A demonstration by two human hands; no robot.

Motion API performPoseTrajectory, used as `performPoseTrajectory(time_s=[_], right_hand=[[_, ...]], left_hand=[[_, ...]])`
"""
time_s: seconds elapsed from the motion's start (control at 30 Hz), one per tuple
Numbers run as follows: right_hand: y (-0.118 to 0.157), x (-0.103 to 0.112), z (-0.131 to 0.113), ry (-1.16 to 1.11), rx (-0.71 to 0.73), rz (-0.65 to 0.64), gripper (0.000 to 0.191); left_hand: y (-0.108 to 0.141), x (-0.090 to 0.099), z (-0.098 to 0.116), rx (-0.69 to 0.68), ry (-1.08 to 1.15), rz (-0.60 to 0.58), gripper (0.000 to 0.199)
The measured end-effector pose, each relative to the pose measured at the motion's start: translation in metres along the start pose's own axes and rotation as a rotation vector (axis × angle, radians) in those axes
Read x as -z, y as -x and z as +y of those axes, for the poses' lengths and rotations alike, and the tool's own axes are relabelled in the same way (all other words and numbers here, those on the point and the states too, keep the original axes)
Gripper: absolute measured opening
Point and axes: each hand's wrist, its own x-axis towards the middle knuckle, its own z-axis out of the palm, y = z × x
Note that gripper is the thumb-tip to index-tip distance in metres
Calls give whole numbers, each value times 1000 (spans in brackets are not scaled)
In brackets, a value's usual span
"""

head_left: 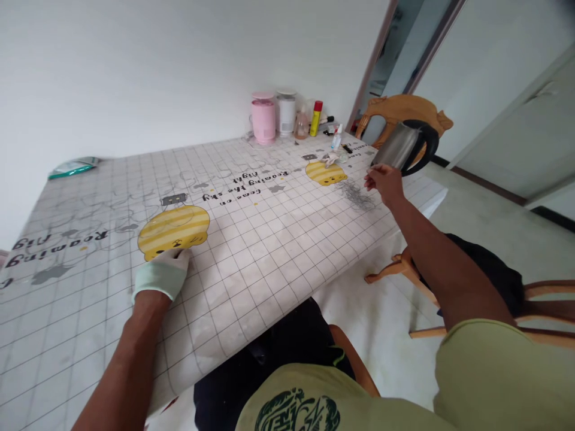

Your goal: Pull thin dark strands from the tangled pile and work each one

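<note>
1. Head view: the left hand (160, 274), in a pale mint-green glove, rests on the table (269, 257), over the lower edge of a yellow striped print on the white gridded cover. Its fingers are bent; what lies under them is hidden, so I cannot tell whether it grasps anything.
2. The bare right hand (385, 179) is raised over the table's far right part, its fingertips drawn together. I cannot tell whether something thin is pinched there.
3. Just beside the right hand, toward the table's middle, lies a loose tangle of thin grey strands (358, 196). Its longer spread runs from upper left to lower right in the view.
4. Behind the right hand is a brushed-metal kettle with a black handle (398, 145). Its long axis slants from lower left to upper right, the handle facing right; I cannot tell if the hand touches it.
5. Along the wall stand a pink cylindrical container (263, 121), a white cylindrical container (286, 115) and a yellow spray can with a red cap (315, 120).
</note>
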Motion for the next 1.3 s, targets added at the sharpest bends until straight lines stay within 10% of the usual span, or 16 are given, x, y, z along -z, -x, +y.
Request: performPoseTrajectory(time_s=[0.37, 0.63, 0.77, 0.9, 1.3], right_hand=[[5, -6, -1, 985, 629, -639, 24], [21, 3, -13, 761, 542, -327, 19], [49, -39, -49, 219, 381, -253, 32], [89, -100, -94, -387, 108, -442, 38], [167, -247, -158, -539, 49, -884, 34]], left_hand=[[-1, -3, -2, -29, 6, 29, 52], [-1, -4, -2, -25, 50, 21, 49], [9, -1, 9, -38, 146, 79, 46], [22, 2, 31, -40, 411, 47, 36], [25, 27, 67, -370, 1065, -75, 40]])
